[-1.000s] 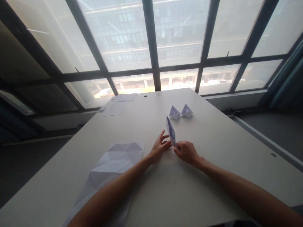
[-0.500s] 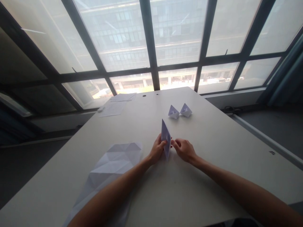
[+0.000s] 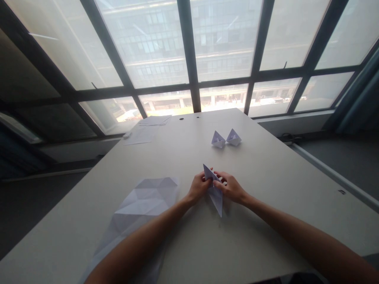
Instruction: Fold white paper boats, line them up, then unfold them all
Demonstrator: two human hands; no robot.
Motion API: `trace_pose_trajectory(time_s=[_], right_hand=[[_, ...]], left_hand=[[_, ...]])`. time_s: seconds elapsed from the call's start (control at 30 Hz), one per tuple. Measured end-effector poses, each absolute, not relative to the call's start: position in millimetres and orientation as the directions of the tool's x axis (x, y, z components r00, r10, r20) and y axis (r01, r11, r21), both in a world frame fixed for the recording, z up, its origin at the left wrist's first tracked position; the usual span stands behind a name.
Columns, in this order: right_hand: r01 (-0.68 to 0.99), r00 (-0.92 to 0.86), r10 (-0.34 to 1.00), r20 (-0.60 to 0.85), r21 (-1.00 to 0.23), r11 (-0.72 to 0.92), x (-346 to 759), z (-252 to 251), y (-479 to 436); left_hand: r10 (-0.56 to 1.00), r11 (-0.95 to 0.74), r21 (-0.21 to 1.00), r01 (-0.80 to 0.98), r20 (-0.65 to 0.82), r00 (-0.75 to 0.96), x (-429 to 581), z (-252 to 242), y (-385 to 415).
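Observation:
A folded piece of white paper [image 3: 216, 195], pointed at both ends, is held just above the grey table [image 3: 266, 189] between my two hands. My left hand [image 3: 199, 187] pinches its left side near the upper tip. My right hand [image 3: 232, 188] grips its right side, fingers curled over the fold. The paper's lower tip points toward me. Two finished paper boats [image 3: 226, 139] stand side by side farther back on the table, apart from my hands.
A large creased sheet of paper [image 3: 139, 213] lies flat at my left forearm. Loose flat sheets [image 3: 148, 128] lie at the table's far left corner. Tall windows [image 3: 189, 51] stand behind the table, and the floor drops away on both sides.
The folded paper stood upright on its tip in my right hand, then passed to my left. Now both hands hold it, tilted down with one tip toward me.

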State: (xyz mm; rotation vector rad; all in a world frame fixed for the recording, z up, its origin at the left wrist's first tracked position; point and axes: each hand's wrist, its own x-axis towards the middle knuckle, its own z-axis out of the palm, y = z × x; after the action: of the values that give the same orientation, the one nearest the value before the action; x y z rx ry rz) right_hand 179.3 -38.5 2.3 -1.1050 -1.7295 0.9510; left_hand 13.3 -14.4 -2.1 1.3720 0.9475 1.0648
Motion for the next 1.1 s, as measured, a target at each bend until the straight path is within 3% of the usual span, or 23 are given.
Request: trace_pose_trajectory(time_s=[0.13,0.27,0.5,0.7,1.1], right_hand=[[0.206,-0.284,0.935,0.210,-0.939,0.274,184.2,0.6,-32.0],[0.268,-0.160,0.972,0.174,-0.940,0.213,185.9,-7.3,-27.4],[0.264,-0.042,0.975,0.216,-0.939,0.219,184.3,-12.4,-26.3],[0.094,-0.149,0.983,0.111,-0.988,0.125,184.6,-2.5,-30.5],[0.220,-0.073,0.997,0.009,-0.975,0.025,192.0,-4.1,-27.2]], left_hand=[[0.953,-0.149,0.989,0.024,0.137,0.271,12.8,-1.1,-13.4],[0.903,-0.164,0.986,-0.015,0.156,0.399,11.6,0.1,-14.0],[0.898,-0.111,0.990,0.086,0.063,0.435,7.6,-3.8,-11.6],[0.917,-0.072,0.991,0.113,0.022,0.398,4.4,-2.6,-11.2],[0.899,-0.064,0.990,0.123,0.004,0.438,6.5,-2.2,-10.7]])
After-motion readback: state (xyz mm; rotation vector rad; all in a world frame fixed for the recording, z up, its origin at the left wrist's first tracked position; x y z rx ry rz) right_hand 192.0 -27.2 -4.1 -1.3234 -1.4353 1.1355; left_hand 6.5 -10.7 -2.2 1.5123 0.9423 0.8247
